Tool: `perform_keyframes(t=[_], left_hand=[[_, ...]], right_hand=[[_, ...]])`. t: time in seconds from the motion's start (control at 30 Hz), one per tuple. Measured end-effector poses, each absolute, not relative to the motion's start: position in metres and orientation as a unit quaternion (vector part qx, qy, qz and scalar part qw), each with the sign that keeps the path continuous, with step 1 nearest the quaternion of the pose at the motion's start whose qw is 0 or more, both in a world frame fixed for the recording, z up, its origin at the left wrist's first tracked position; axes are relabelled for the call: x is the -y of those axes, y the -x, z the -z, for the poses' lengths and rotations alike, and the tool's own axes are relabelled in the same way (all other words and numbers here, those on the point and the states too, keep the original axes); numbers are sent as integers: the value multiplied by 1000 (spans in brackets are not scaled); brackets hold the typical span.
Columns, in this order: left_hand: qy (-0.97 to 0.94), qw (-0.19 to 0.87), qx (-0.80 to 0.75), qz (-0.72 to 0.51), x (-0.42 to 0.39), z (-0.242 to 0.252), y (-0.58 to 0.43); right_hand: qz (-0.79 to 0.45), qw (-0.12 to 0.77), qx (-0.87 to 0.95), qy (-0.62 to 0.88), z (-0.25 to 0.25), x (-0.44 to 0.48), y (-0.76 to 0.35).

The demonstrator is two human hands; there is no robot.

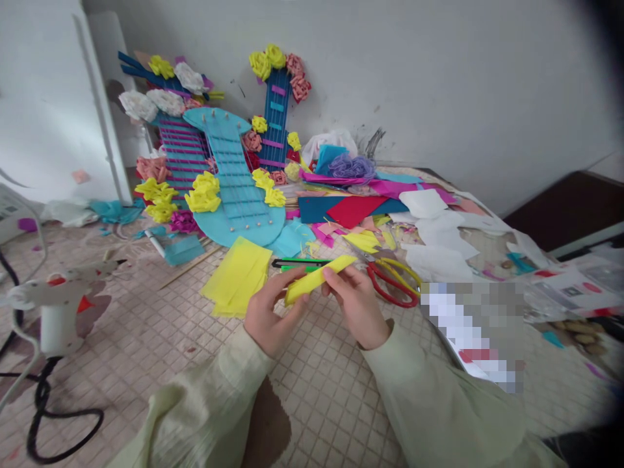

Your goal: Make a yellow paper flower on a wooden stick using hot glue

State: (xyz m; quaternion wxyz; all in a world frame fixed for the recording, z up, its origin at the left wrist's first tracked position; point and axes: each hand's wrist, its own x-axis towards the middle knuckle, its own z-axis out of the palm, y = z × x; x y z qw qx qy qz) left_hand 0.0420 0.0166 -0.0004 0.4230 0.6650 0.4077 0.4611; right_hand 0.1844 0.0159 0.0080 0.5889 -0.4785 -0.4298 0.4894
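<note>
A folded strip of yellow crepe paper (319, 279) is held up between my two hands, slanting up to the right. My left hand (273, 309) pinches its lower left end between thumb and fingers. Toward the other end, my right hand (358, 302) grips it with the thumb on top. Left of my hands lies a stack of yellow paper sheets (236, 276). Just behind the strip is a green and black utility knife (297, 263), partly covered. Scissors with red and yellow handles (394, 286) rest beyond my right hand.
A white glue gun (61, 305) with a looped black cord stands at left. Paper-flowered, stringed instrument shapes, one light blue (227, 175), lean at the back. Colored paper scraps (355, 211) pile up at back right. A blurred-out flat object (472, 338) lies right of my hands.
</note>
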Motion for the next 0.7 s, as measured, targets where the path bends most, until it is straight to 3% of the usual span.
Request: perform_keyframes(t=[0.2,0.43,0.7], left_hand=[[-660,401,-437,-461,-18,2,-42],[-564,486,-459,-485,-15,-4,-46],[-543,515,-441,-496,-19,-5,-43]], right_hand=[[-507,610,411,449,-5,-18,-186],[-501,618,416,440,-7,-16,-185],[-418,634,467,454,-13,-19,-189]])
